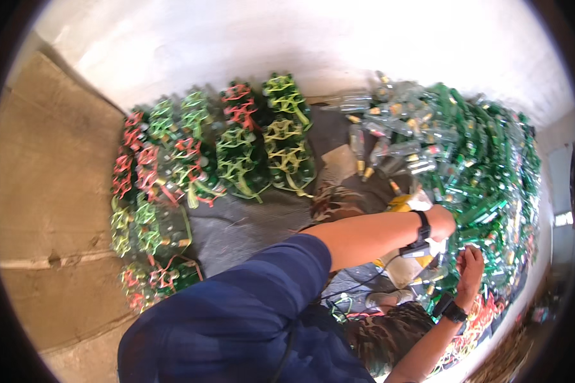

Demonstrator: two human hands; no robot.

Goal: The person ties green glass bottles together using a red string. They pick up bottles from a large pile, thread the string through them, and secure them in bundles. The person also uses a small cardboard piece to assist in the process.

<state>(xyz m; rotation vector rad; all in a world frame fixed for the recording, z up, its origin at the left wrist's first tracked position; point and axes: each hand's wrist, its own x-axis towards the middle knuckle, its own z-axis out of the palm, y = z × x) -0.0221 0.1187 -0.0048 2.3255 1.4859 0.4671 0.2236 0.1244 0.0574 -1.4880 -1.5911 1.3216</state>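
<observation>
My left hand (442,223), with a black strap at its wrist, reaches over the near edge of a heap of green glass bottles (484,215). Its fingers are turned away, so whether they grip a bottle is hidden. Just below it, my right hand (470,268) hovers beside the same heap, fingers loosely bent and nothing visible in them. Under my left wrist lie a yellow-and-white bag (400,203) and a pale cardboard-like piece (405,272). Clear glass bottles (393,124) with yellowish necks lie loose at the heap's upper left.
Upright bottle bundles (242,153), tied with green, red and yellow plastic straps, stand in rows at left by a brown cardboard wall (57,191). Dark sheeting (239,230) covers the floor. Loose coloured straps (479,318) lie right of my legs. A white wall (292,43) rises behind.
</observation>
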